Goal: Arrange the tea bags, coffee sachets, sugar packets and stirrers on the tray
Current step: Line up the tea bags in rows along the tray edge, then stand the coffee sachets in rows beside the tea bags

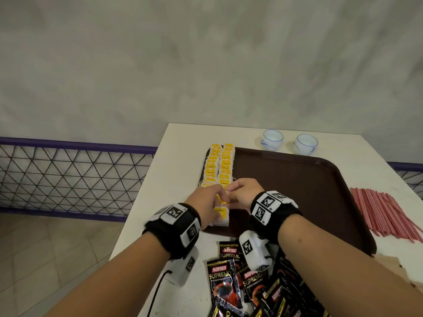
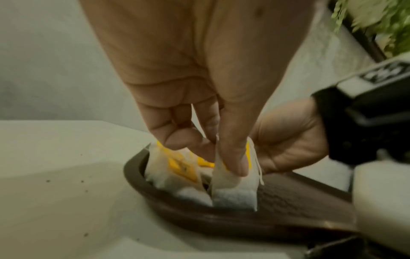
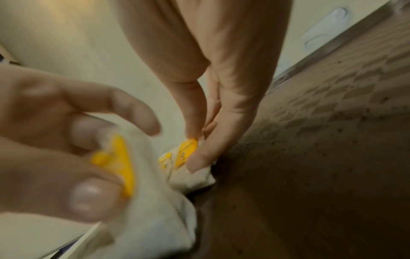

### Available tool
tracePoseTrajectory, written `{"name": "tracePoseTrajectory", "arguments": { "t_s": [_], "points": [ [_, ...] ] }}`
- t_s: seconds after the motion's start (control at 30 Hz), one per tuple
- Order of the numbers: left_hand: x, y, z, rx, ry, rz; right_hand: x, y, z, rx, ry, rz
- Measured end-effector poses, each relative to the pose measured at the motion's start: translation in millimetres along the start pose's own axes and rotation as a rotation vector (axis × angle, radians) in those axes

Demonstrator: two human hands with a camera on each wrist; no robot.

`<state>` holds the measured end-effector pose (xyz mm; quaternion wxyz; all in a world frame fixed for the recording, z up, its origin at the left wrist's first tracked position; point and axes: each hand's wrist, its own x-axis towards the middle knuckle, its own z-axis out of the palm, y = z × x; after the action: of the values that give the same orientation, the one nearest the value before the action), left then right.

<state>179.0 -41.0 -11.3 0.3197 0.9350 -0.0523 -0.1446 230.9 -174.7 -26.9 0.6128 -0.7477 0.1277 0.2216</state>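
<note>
A white paper tea bag with a yellow tag [image 2: 233, 191] is pinched upright in the left hand [image 2: 199, 108] grip over the dark brown plastic tray [image 2: 288, 206], while, seen only from the right wrist, the right hand [image 3: 221, 98] fingertips pinch the neighbouring yellow-tagged tea bag [image 3: 188, 157] just beyond.

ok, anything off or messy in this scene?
Mostly tidy: yellow-tagged tea bags sit in two neat rows along the brown plastic tray's left edge. The black Kopiko coffee sachets lie in a loose overlapping heap on the white table, not yet on the tray.
</note>
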Motion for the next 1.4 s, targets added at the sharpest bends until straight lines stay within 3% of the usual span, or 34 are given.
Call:
{"name": "tracePoseTrajectory", "arguments": {
  "t_s": [0.27,0.47,0.53,0.63,0.77,0.87,0.93,1.0,1.1,1.23,1.4],
  "points": [
    [35,-4,3,0.207,0.05,0.009,-5,-2,-20,-0.212,0.01,-0.071],
    [30,-7,2,0.165,0.099,0.016,-39,2,-26,-0.263,-0.033,-0.144],
    [24,-6,-6,0.072,0.185,0.022,-53,-1,-32,-0.311,-0.021,-0.222],
    [-2,-12,-22,-0.004,0.3,0.019,-86,-2,-43,-0.408,-0.063,-0.342],
    [-72,-30,-39,0.006,0.311,0.027,-153,10,-60,-0.449,-0.145,-0.468],
    [-138,-34,-25,-0.018,0.326,0.114,-204,25,-74,-0.498,-0.203,-0.472],
    [-182,-34,-2,-0.032,0.228,0.166,-231,38,-83,-0.507,-0.196,-0.454],
    [-219,-33,27,0.014,0.046,0.186,-253,54,-90,-0.503,-0.148,-0.435],
    [-247,-34,64,0.075,-0.136,0.186,-276,76,-99,-0.475,-0.101,-0.392],
    [-259,-28,92,0.139,-0.207,0.205,-295,102,-111,-0.58,-0.067,-0.372],
    [-264,-22,100,0.267,-0.241,0.158,-314,121,-120,-0.506,-0.024,-0.286]
  ]
}}
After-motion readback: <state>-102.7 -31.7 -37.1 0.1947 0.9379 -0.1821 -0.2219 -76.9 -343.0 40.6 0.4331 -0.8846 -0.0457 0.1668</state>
